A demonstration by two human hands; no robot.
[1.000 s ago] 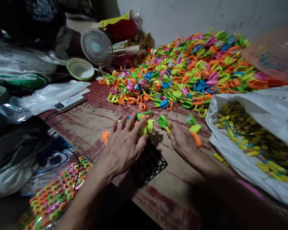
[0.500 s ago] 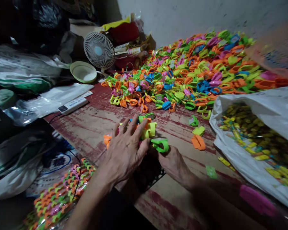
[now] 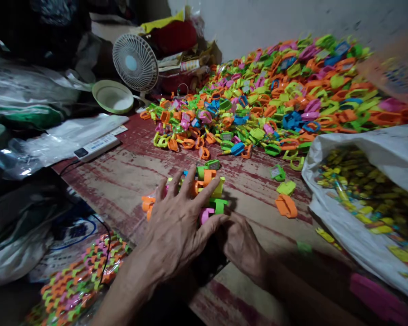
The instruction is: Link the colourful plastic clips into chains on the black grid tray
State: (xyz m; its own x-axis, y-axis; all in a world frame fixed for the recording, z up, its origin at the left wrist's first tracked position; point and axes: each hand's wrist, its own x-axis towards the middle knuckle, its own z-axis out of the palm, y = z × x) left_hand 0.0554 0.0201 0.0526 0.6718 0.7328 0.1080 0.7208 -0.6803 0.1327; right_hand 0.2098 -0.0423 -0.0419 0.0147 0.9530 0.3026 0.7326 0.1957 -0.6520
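1. While the left hand (image 3: 177,231) lies flat with its fingers (image 3: 187,181) spread apart, it presses on a small cluster of plastic clips (image 3: 207,181) on the desk (image 3: 122,172).
2. Just right of those fingers, the right hand (image 3: 240,242) sits low beside the cluster; whether its fingers are apart or together cannot be told.
3. An orange clip (image 3: 286,206) lies further right of both hands.
4. Beyond the fingertips spreads the big clip pile (image 3: 292,90).
5. A white bag (image 3: 370,190) sits far right.

Left hand (image 3: 177,222) splayed flat, right hand (image 3: 240,242) curled beside.
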